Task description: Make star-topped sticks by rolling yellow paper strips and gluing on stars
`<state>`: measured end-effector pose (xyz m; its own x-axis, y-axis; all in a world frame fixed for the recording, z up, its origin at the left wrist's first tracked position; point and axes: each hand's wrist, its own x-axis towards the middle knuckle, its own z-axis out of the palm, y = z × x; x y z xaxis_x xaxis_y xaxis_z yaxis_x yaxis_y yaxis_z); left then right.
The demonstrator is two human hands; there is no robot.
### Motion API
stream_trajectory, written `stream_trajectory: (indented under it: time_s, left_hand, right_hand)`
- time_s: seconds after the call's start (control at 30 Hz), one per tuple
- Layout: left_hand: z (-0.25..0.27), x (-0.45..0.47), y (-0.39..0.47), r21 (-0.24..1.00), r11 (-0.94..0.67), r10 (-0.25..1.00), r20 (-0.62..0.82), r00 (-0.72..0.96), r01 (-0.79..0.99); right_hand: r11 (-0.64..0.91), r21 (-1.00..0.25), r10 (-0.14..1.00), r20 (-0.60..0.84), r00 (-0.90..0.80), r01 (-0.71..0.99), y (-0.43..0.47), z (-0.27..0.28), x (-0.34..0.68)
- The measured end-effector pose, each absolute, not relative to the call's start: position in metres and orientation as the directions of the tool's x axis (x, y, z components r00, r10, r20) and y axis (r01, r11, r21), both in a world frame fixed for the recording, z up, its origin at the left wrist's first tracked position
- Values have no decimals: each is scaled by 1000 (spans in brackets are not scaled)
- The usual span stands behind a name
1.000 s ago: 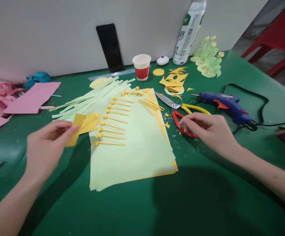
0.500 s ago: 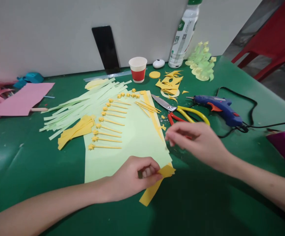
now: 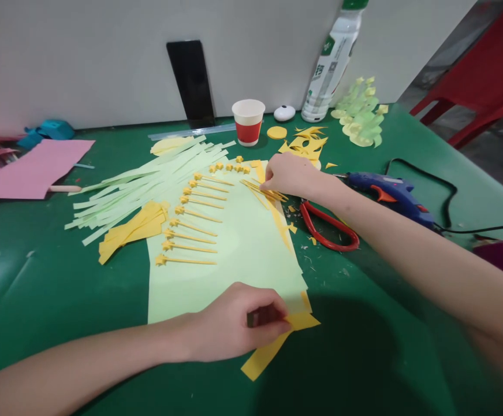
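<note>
My left hand (image 3: 242,323) pinches a folded yellow paper strip (image 3: 262,359) between thumb and fingers, at the near right corner of the light green paper sheets (image 3: 238,260). Over the far right of those sheets, my right hand (image 3: 292,173) has its fingertips together at a small pile of thin yellow paper sticks (image 3: 272,194). Whether a stick is between its fingers is hidden. A row of yellow sticks with star-shaped tips (image 3: 197,216) lies on the sheets. Beyond them are several loose small yellow stars (image 3: 229,167).
Scissors (image 3: 329,228) lie partly under my right forearm, beside a blue glue gun (image 3: 392,190) with its cord. Farther back stand a paper cup (image 3: 249,130), a bottle (image 3: 331,63) and a leaning phone (image 3: 193,84). Green paper strips (image 3: 147,179) and yellow strips (image 3: 134,228) lie left.
My right hand has moved away from me and left, from beside the scissors to the yellow sticks. My left hand has shifted slightly nearer, still with the yellow strip. The view has shifted slightly.
</note>
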<state>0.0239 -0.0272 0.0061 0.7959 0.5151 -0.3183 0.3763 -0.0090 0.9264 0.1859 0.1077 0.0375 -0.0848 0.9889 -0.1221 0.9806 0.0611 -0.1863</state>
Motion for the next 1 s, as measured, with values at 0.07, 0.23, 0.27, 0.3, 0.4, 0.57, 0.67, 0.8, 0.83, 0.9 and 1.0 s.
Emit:
stream_trajectory:
  time_s: [0.07, 0.23, 0.27, 0.3, 0.4, 0.57, 0.67, 0.8, 0.83, 0.9, 1.0]
  left_hand:
    - [6, 24, -27, 929, -21, 512, -306, 802, 368]
    - [6, 22, -26, 935, -63, 510, -270, 817, 349]
    - [6, 22, -26, 936, -68, 508, -266, 819, 346]
    - [6, 22, -26, 936, -74, 505, -263, 822, 345]
    - [6, 22, -26, 934, -76, 503, -267, 822, 349]
    - [5, 22, -26, 930, -73, 501, -279, 820, 361]
    - [5, 21, -26, 930, -84, 499, -272, 823, 358]
    - [5, 22, -27, 932, -88, 499, -264, 825, 352]
    - [5, 22, -27, 932, -88, 501, -264, 824, 352]
    - [5, 22, -27, 932, -86, 507, -262, 821, 351]
    - [5, 22, -27, 936, -80, 506, -258, 823, 342]
  right_hand:
    - [54, -159, 987, -140, -77, 986, 111, 37, 181]
    - [40, -128, 983, -173, -62, 991, 117, 39, 177]
    - [38, -127, 982, -176, -61, 991, 117, 39, 177]
    - [36, -128, 982, -179, -59, 991, 118, 40, 177]
    - [29, -134, 982, -182, -53, 991, 119, 39, 177]
    - [57, -152, 989, -128, -77, 987, 120, 36, 179]
    - [88, -172, 989, -98, -106, 981, 122, 34, 178]
    - [115, -207, 981, -130, -143, 972, 121, 36, 174]
    - [112, -213, 978, -147, -145, 971, 120, 36, 173]
    - [102, -225, 973, -179, -144, 969, 117, 39, 171]
    - [87, -241, 968, -210, -139, 967, 115, 41, 169]
